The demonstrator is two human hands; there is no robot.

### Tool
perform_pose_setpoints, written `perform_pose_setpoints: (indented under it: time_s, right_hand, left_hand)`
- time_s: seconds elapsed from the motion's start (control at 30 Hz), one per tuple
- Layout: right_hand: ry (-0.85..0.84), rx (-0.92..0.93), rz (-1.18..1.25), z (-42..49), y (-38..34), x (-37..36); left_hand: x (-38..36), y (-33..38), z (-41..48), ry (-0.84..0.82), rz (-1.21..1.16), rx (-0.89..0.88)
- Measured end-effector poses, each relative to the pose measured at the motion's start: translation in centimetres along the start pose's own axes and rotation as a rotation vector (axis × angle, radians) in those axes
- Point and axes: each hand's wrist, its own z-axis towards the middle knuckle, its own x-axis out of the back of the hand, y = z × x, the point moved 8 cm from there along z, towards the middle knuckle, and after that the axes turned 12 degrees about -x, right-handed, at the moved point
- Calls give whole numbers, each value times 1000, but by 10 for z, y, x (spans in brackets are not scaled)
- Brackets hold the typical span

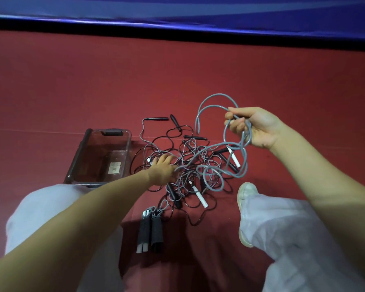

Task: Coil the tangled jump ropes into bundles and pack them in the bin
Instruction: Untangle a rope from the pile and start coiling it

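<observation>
The right hand [253, 127] was raised above the floor, its fingers curled round several loops of a grey rope [217, 95]. This was apparently to keep the gathered turns together while the rest trailed down into the tangle [195, 163]. The left hand [163, 165] reached down onto the pile, probably to pin it or free a strand. I could not tell whether its fingers pinched a cord or only pressed. The grey and black ropes lay heaped on the red mat [72, 91], just right of the clear bin [76, 157], which held no rope yet and stood close, likely for easy packing. Two dark handles [150, 230] lay side by side nearest the person.
</observation>
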Motion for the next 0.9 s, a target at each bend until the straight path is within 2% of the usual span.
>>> perform_pose_setpoints:
  time_s: [0.07, 0.2, 0.27, 0.33, 0.4, 0.47, 0.5, 0.57, 0.6, 0.67, 0.73, 0.83, 0.9]
  right_hand:
    - [44, 3, -51, 1, 0, 7]
    - [303, 69, -418, 8, 1, 23]
    - [355, 84, -545, 16, 5, 23]
    - [371, 90, -642, 23, 10, 21]
    - [348, 84, -724, 28, 18, 13]
    - [294, 80, -768, 33, 27, 5]
    - [294, 78, -773, 35, 31, 4]
    - [343, 72, -734, 45, 35, 11]
    - [378, 71, -703, 49, 35, 15]
    - [392, 57, -643, 60, 39, 9]
    - [280, 51, -576, 67, 46, -7]
    - [117, 80, -472, 68, 54, -22]
    - [177, 146, -453, 68, 46, -16]
  left_hand:
    - [0, -5, -4, 32, -141, 13]
    - [49, 7, -20, 394, -523, -23]
    - [81, 18, -30, 535, -716, -60]
    - [105, 35, -38, 571, -1021, -153]
    - [115, 47, -42, 499, -1212, -217]
    - [117, 55, -42, 441, -1139, -225]
    - [117, 58, -42, 426, -1011, -217]
    - [118, 56, -42, 432, -723, -167]
    - [119, 53, -42, 454, -705, -146]
    - [121, 38, -53, 532, -960, -127]
    - [124, 25, -61, 594, -1257, -146]
    - [124, 31, -63, 581, -1282, -155]
    - [119, 33, -60, 559, -1261, -124]
